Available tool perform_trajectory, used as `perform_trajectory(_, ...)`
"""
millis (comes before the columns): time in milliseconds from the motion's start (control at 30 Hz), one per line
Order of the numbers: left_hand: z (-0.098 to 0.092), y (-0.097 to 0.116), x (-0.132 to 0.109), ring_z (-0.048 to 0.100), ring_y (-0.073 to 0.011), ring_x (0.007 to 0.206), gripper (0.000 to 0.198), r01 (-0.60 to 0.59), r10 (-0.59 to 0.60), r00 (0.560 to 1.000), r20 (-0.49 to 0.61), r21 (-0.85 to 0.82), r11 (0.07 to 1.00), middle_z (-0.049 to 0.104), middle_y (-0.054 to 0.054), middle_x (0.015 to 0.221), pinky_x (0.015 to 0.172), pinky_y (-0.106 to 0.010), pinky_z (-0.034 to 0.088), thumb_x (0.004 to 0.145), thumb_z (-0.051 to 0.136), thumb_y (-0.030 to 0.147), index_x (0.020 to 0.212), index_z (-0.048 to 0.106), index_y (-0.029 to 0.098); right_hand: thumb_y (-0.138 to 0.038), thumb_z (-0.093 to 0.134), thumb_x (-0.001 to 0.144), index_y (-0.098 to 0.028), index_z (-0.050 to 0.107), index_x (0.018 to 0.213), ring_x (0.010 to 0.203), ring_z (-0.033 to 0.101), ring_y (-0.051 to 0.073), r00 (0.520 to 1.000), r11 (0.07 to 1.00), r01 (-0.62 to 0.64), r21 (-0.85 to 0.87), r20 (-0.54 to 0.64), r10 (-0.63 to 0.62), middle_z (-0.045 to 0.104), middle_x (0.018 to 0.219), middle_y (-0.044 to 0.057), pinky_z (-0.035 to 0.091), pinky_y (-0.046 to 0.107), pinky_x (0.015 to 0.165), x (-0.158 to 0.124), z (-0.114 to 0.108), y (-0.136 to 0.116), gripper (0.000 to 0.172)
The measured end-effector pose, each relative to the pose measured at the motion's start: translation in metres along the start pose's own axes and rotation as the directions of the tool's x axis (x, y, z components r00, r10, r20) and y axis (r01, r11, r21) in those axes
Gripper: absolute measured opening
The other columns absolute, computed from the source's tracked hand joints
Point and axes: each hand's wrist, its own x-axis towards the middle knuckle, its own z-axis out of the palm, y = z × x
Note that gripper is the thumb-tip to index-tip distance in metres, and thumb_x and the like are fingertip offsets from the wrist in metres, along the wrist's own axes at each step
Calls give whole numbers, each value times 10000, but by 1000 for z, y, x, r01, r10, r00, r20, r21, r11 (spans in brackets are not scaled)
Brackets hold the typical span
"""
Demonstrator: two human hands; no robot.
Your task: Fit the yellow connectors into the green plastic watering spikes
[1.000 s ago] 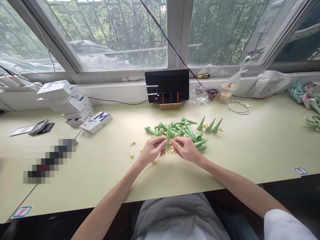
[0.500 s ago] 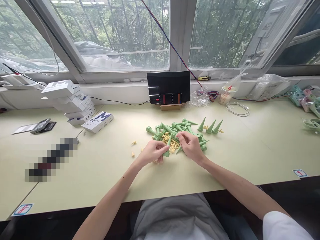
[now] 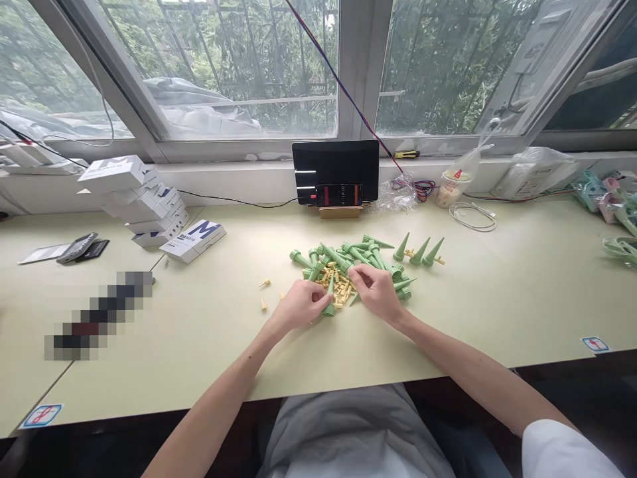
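My left hand is closed on a green plastic cone-shaped spike, its point upward and its wide end low near the table. My right hand is pinched at the right side of the pile; whatever its fingertips hold is too small or hidden to make out. Between and behind the hands lies a heap of green spikes with ribbed caps. Small yellow plastic pieces are heaped in front of them. At the right of the heap, several green spikes stand point up, some with yellow pieces at the base.
Two loose yellow pieces lie left of my left hand. White boxes are stacked at the left. A phone leans on a black screen at the back. A bagged cup and a white cable sit at the right.
My left hand has lowered slightly with the green spike, bringing its wide end closer to the table and its point more upright. My right hand has shifted slightly left, still pinched.
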Motion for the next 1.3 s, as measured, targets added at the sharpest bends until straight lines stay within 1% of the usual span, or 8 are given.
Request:
perform_trajectory(133, 1, -1, -1, 258, -103, 457, 496, -16, 16, 1000, 8, -2, 1000, 355, 30, 441, 459, -273, 219, 857, 573, 397, 463, 353, 190, -439, 486, 979, -187, 599, 762, 509, 397, 125, 1000, 999, 26, -28, 9, -26, 498, 601, -6, 308, 258, 493, 0, 0, 0, 351)
perform_trajectory(233, 1, -2, 0, 267, -100, 462, 496, -27, 27, 1000, -1, 10, 1000, 365, 31, 450, 466, -267, 232, 864, 572, 411, 473, 367, 186, -409, 486, 980, -187, 601, 770, 507, 399, 123, 998, 997, 55, -58, 22, -54, 492, 593, -12, 322, 259, 497, 0, 0, 0, 327)
perform_trajectory(367, -1, -2, 2, 278, -91, 469, 489, -27, 28, 993, -115, 6, 1000, 358, 37, 463, 474, -254, 233, 892, 563, 426, 498, 418, 175, -305, 550, 942, -181, 631, 866, 539, 451, 130, 990, 982, 129, -138, 73, -120, 552, 636, -4, 373, 265, 538, -1, -2, 2, 166)
perform_trajectory(500, -2, 0, 2, 276, -85, 467, 437, -44, 41, 980, -193, -12, 999, 367, 43, 474, 479, -246, 244, 917, 549, 401, 550, 491, 170, -177, 610, 882, -174, 656, 875, 674, 534, 157, 949, 926, 271, -262, 236, -210, 624, 728, 23, 414, 289, 678, 0, -4, 6, 46)
perform_trajectory(600, 0, 1, 2, 278, -87, 464, 429, -52, 51, 979, -199, -1, 999, 371, 43, 477, 476, -245, 251, 918, 548, 396, 555, 507, 171, -140, 634, 862, -171, 672, 864, 749, 536, 179, 897, 864, 364, -347, 380, -226, 639, 764, 37, 391, 327, 767, 1, -6, 7, 50)
perform_trajectory(733, 4, 1, 3, 290, -92, 466, 424, -57, 59, 981, -185, 16, 998, 373, 42, 480, 476, -245, 266, 915, 548, 386, 551, 501, 174, -129, 607, 874, -169, 675, 910, 779, 519, 187, 848, 803, 428, -415, 491, -198, 630, 803, 50, 354, 338, 782, 0, -7, 5, 87)
perform_trajectory(1133, 8, -1, 3, 273, -83, 492, 412, -97, 102, 981, -162, 35, 995, 356, 54, 497, 497, -235, 271, 930, 538, 332, 560, 466, 165, -130, 505, 931, -163, 599, 811, 747, 466, 170, 816, 761, 467, -450, 551, -176, 556, 773, 36, 300, 319, 759, -1, -5, 6, 156)
perform_trajectory(1300, 8, -2, 2, 246, -85, 504, 417, -108, 114, 981, -159, 51, 993, 321, 57, 506, 497, -240, 253, 930, 539, 327, 557, 448, 164, -130, 480, 951, -162, 564, 783, 726, 463, 165, 816, 748, 473, -466, 552, -173, 548, 756, 29, 303, 314, 751, -1, -4, 5, 192)
